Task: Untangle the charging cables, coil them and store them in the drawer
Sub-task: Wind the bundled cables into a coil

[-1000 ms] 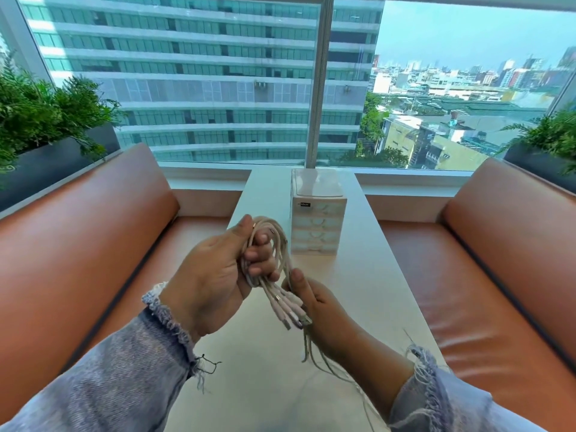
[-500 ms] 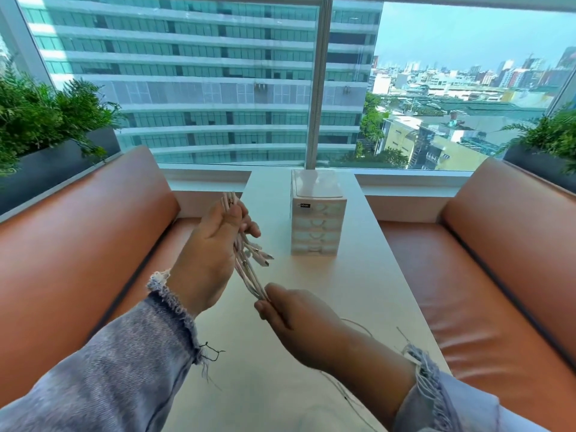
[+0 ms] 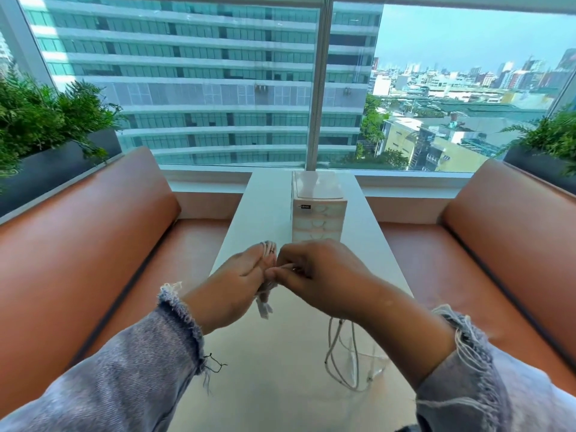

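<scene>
My left hand (image 3: 232, 282) grips a bundle of white charging cables (image 3: 265, 304) above the white table (image 3: 261, 201); loops show over its fingers and plug ends hang below it. My right hand (image 3: 324, 275) pinches a strand right beside the left hand's fingers. Loose cable (image 3: 343, 360) trails from under my right wrist onto the table. A small white drawer unit (image 3: 318, 213) stands just beyond my hands, its drawers shut.
Tan leather benches (image 3: 93, 238) (image 3: 505, 244) flank the narrow table. Dark planters with green plants (image 3: 40, 126) (image 3: 548, 141) sit behind each bench. A large window closes the far end.
My two hands have come together in front of the drawer unit. The right hand rose from below to the bundle. The plug ends now hang under my left hand.
</scene>
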{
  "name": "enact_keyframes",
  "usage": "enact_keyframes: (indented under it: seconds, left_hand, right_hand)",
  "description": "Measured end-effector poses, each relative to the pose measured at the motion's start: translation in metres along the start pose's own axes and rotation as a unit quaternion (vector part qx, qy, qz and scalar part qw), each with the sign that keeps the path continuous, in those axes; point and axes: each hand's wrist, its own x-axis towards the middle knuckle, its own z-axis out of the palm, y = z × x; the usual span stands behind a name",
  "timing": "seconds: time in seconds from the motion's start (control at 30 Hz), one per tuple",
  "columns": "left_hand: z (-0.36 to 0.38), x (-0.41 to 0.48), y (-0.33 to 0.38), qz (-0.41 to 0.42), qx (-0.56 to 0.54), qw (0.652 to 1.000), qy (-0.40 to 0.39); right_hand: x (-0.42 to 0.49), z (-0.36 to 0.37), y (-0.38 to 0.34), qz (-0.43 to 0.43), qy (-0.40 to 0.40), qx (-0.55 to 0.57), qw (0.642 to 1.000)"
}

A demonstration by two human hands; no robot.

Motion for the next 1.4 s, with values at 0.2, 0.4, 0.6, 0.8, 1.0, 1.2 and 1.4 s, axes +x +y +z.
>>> enact_keyframes:
  seconds: [0.2, 0.4, 0.6, 0.8, 1.0, 1.2, 1.4]
  left_hand:
    - [0.010, -0.011, 0.006, -0.043, -0.109, 0.990, -0.079]
    - [0.019, -0.017, 0.017, -0.029, -0.165, 0.974, -0.153]
    - [0.023, -0.018, 0.025, -0.054, -0.270, 0.955, -0.108]
    - [0.020, -0.017, 0.029, -0.050, -0.319, 0.943, -0.086]
    - [0.024, -0.018, 0.032, -0.030, -0.312, 0.946, -0.087]
    - [0.026, -0.016, 0.029, -0.032, -0.299, 0.953, -0.034]
    - [0.035, -0.013, 0.029, -0.010, -0.288, 0.954, 0.081]
  right_hand:
    - [0.007, -0.011, 0.008, -0.005, 0.031, 0.055, 0.998]
    - [0.011, -0.005, 0.012, -0.008, 0.062, 0.156, 0.986]
    - [0.003, 0.013, 0.014, 0.090, 0.078, 0.358, 0.926]
    - [-0.002, 0.022, 0.002, 0.099, 0.084, 0.433, 0.892]
    - [-0.005, 0.020, -0.007, 0.135, 0.124, 0.454, 0.872]
    - [-0.008, 0.022, -0.015, 0.116, 0.151, 0.485, 0.854]
    - [-0.006, 0.025, -0.014, 0.135, 0.107, 0.568, 0.805]
